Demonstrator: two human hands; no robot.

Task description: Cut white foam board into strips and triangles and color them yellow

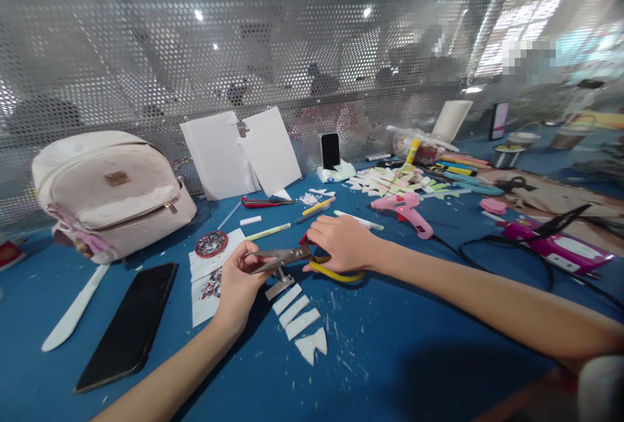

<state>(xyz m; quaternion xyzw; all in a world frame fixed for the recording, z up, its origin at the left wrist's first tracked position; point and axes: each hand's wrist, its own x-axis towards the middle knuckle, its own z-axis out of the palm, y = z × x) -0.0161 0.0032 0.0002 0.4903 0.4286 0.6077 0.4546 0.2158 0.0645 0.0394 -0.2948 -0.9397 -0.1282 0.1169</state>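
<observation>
My right hand [344, 243] grips a pair of scissors [285, 258] by its yellow handles, blades pointing left. At the blades, my left hand [241, 282] is closed in a pinch; whatever it holds is too small or hidden to make out. Just below the scissors several white strips [294, 310] lie in a row, ending in a notched, tail-shaped white piece [312, 345]. Left of my left hand, a white paper sheet [201, 308] carries loose glitter [212, 285] and a round red-rimmed dish [211, 244] of glitter.
Left lie a black phone [129, 324], a white knife-shaped piece [78, 308] and a pale backpack [114, 194]. Right are a pink glue gun [404, 207], its black cord, and a purple device [556, 243]. A red cutter [266, 203], markers and cut scraps [390, 180] lie behind, before a perforated metal screen [302, 71].
</observation>
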